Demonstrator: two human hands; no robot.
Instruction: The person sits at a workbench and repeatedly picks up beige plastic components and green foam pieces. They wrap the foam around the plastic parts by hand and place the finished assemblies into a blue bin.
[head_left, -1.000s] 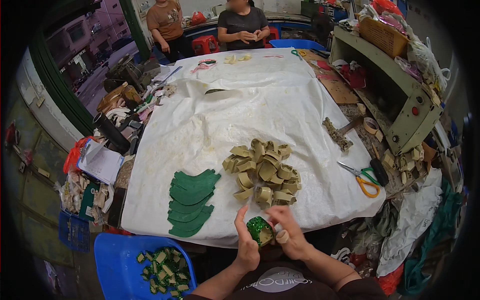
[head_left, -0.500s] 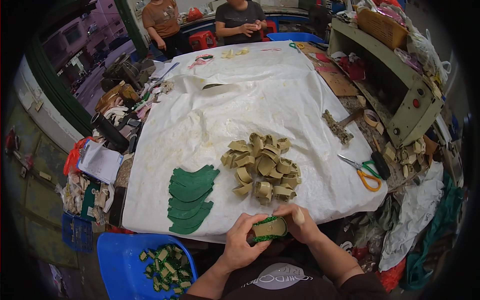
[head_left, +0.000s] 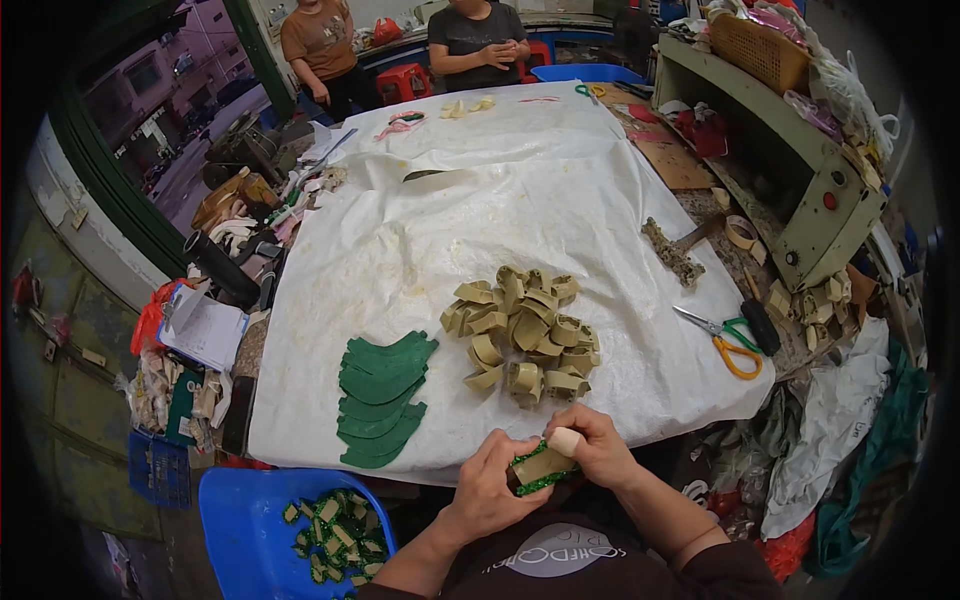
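Close to my body, at the table's near edge, my left hand [head_left: 490, 482] is closed round a beige shoe heel [head_left: 543, 466] edged with glittery green material. My right hand [head_left: 600, 452] grips the heel's far right end, its thumb, in a pale cover [head_left: 566, 441], pressed on the rim. Beyond my hands lies a heap of bare beige heels [head_left: 532, 328]. Curved dark green pieces [head_left: 380, 402] overlap in a stack to its left. Several green-trimmed heels [head_left: 338, 535] lie in a blue tub [head_left: 222, 515] at lower left.
A white sheet [head_left: 340, 240] covers the table. Orange-and-green-handled scissors [head_left: 735, 345] and a black-handled tool [head_left: 763, 328] lie at the right edge. A grey-green machine [head_left: 810, 200] stands beyond them. Clutter and a clipboard [head_left: 205, 328] line the left. Two people are at the far end.
My right thumb has come down onto the heel's rim, and its fingers have closed in on the far right end. The heel has tilted slightly in my left hand.
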